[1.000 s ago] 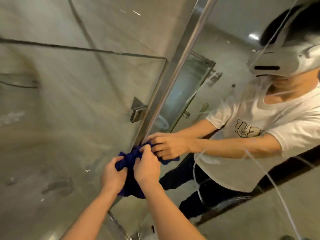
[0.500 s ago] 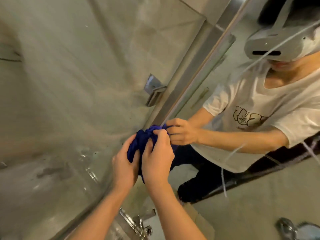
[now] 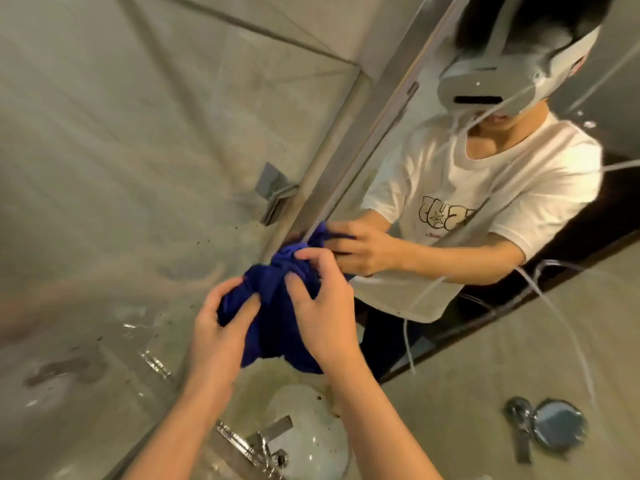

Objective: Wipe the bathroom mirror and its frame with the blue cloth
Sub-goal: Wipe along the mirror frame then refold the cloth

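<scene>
Both hands have slid down the mirror's edge since the earlier pictures, and the view has tipped lower, so a sink and tap now show at the bottom of the frame. The blue cloth (image 3: 273, 306) sits bunched at the centre of the frame, its top pressed against the lower part of the metal frame (image 3: 349, 140) where the mirror (image 3: 485, 327) begins. It looks soft, light and limp, with loose folds hanging below the hands, so I judge it will crumple rather than hold a shape; gathering it into a firm pad and gripping the bulk, not a corner, should give the best wiping pressure. The left hand (image 3: 218, 327) has its fingers curled into the cloth's left side, and the right hand (image 3: 322, 306) grips the right side, fingertips dug into the folds. In the mirror, at right, the person's white shirt carries a bubble-letter graphic with a star; it cannot be read here. A metal bracket (image 3: 273, 192) sits just left of the frame, the sink (image 3: 311, 434) and tap (image 3: 263, 441) lie at bottom centre, and a round metal fitting (image 3: 550, 427) shows at lower right.
</scene>
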Tool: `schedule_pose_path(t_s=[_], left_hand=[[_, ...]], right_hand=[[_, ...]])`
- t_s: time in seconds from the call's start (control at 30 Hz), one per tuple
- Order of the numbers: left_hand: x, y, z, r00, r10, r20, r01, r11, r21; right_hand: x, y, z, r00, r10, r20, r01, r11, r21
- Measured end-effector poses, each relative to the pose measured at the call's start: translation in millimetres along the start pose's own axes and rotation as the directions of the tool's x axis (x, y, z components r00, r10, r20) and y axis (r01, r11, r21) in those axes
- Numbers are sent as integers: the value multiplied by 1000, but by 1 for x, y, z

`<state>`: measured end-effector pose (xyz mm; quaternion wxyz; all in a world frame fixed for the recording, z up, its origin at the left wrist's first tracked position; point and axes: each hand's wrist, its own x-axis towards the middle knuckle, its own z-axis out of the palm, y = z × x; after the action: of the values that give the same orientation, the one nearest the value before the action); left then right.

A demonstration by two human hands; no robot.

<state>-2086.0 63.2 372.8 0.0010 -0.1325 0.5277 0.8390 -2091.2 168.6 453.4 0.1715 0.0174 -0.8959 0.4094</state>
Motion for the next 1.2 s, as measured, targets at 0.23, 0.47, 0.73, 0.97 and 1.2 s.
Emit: schedule_pose_path(t_s=[0.23,0.47,0.73,0.97,1.2], left_hand=[[-29,106,50,918,234,321,-119,933,-340],[-49,191,103,679,607,413,-472,792,-388],[-54,269,155,538,775,330,-642,631,-436],[-43,299,188,405,864,299,-771,498,-396],[-17,335,250,173,963,206,-977,194,-89]], right_hand=[[-1,-79,-111,947,-200,-251,243,957,156],[7,-131,-181,829,-293,-477,356,933,45],[34,-184,-214,630,-412,-658,401,898,-178],[53,-206,-241,599,-522,-608,383,853,-355],[110,-210,-254,467,-562,-683,138,809,-571]])
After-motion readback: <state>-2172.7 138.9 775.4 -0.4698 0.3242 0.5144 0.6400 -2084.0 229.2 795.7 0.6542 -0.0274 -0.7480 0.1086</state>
